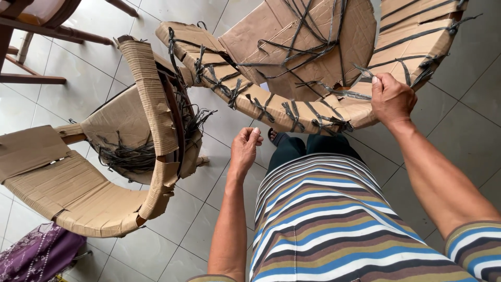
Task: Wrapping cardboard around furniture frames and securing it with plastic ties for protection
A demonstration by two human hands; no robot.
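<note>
I see a cardboard-wrapped chair frame [292, 112] tied with black plastic straps [261, 107], lying across the view just in front of my legs; its long axis runs left to right. My right hand [390, 98] grips its right end, fingers closed on the wrapped rail. My left hand [245, 149] is just below the rail, fingers curled, holding nothing that I can see. 1 second wrapped chair [104, 172] stands to the left on the tiled floor [469, 120].
</note>
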